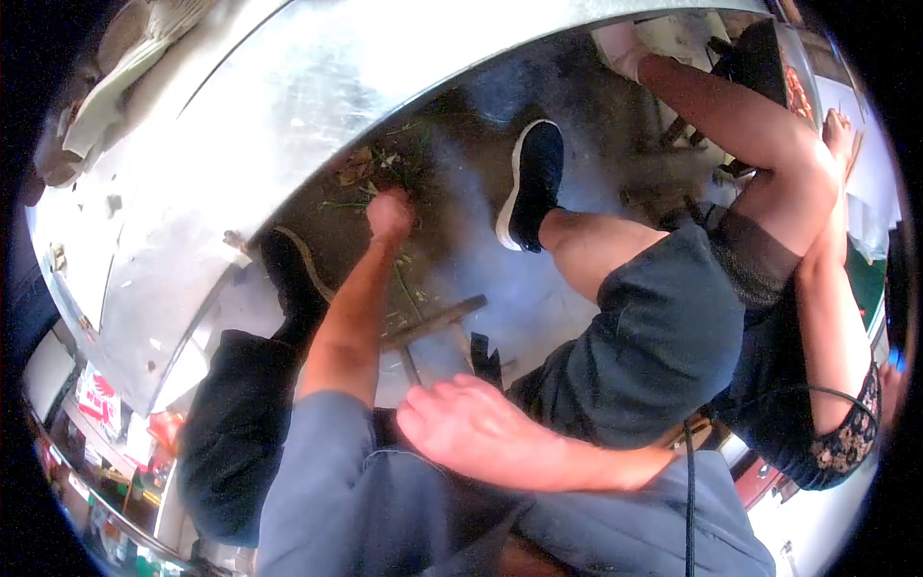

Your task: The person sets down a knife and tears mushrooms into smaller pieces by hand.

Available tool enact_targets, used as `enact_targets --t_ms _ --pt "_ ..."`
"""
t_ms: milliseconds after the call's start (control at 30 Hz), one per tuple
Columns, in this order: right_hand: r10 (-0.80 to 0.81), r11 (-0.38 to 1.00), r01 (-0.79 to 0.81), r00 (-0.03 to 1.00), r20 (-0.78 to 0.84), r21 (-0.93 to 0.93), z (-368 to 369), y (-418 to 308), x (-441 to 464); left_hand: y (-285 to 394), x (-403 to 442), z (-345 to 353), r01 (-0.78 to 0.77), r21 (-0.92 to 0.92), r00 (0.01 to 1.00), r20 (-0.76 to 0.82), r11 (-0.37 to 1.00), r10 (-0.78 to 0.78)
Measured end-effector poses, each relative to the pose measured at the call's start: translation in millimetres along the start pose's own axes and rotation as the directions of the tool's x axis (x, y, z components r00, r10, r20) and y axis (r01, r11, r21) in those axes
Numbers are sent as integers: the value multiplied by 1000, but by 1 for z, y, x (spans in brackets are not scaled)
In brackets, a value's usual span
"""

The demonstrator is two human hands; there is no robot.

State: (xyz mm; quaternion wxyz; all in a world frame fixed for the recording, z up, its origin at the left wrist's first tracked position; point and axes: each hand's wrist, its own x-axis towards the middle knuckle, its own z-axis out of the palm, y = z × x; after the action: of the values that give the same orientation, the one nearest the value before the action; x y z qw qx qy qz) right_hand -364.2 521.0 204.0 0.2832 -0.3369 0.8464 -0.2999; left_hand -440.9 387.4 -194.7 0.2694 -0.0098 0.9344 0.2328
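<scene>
The left hand (390,215) is far, beside plant scraps (386,165) scattered on the floor (466,245), seemingly unfinished; the right hand (466,415) is nearer. Whether either's fingers grasp anything, I cannot tell.

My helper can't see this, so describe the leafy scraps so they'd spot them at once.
Start at the big shiny table, then the dark floor along its curved edge. The leafy scraps lie there by the left hand. Straggly, green and brownish, they differ from the smooth black shoes nearby.
</scene>
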Motion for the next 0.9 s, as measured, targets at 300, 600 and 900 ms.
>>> enact_targets --t_ms 300,600,900 --pt "0 998 -2 1000 22 68 -1 -3 -7 -30 -123 50 302 -368 913 -152 879 -378" --pt "-28 998 28 1000 3 56 1 -1 -11 -14 -140 96 482 -381 806 -160 789 -570" --pt "-56 998 53 996 67 46 7 -3 -11 3 -128 77 495 -447 791 -124 745 -600"
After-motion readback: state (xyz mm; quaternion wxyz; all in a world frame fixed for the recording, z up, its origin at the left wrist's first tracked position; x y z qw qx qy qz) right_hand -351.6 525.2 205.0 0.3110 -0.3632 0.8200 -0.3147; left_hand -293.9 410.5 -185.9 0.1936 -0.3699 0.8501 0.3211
